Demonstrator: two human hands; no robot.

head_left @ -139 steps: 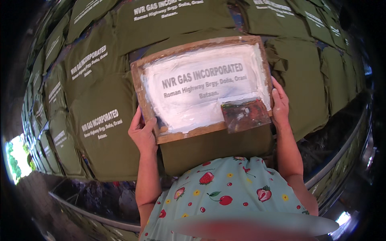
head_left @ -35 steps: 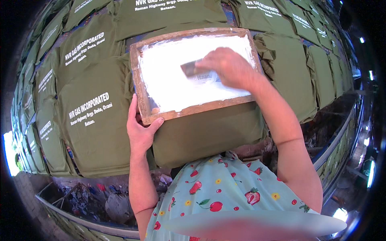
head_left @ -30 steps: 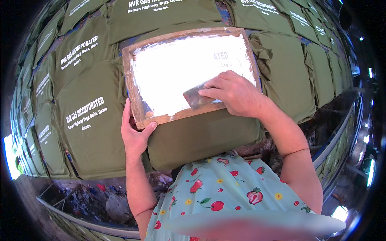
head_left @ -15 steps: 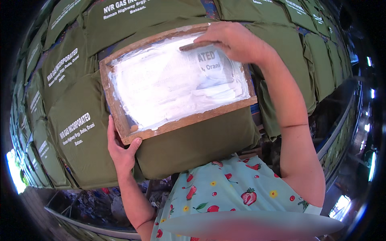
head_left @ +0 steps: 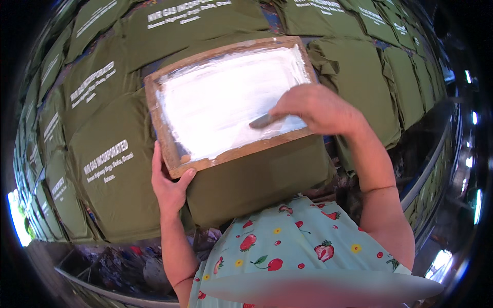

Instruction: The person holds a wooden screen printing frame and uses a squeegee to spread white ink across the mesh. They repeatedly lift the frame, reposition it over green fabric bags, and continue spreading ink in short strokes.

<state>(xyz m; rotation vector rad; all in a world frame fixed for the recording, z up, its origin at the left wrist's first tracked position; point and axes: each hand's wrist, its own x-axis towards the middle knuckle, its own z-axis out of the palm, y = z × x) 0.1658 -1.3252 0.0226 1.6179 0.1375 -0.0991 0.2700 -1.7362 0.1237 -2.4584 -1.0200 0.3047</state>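
From where I stand, the right hand (head_left: pixel 321 108) has its fingers closed on a thin, flat scraper (head_left: pixel 261 122); it is blurred, so I can't make out each finger, nor tell whether the blade's edge touches the surface below. The left hand (head_left: pixel 172 192) is pinched round the near left corner of a wooden frame (head_left: pixel 246 151), thumb over the near rail and fingers along the outer side. That frame sits a little askew on an olive cloth (head_left: pixel 257 179), in front of the person, and its inside is coated with white paint (head_left: pixel 215 97), ridged toward the edges. As I judge it, that corner hold is the weak spot: no hand braces the far right end, so a hard sideways push of the scraper could swivel the frame and smear whatever lies beneath. Too much paint under a heavy press might bleed, and a crease in the cloth could leave gaps. Farther out, a cloth with white lettering (head_left: pixel 118 190) lies close on the left, where a slipping frame might brush it, and a rumpled plain cloth (head_left: pixel 359 87) lies on the right. Beyond, a metal rail (head_left: pixel 429 172) curves past.
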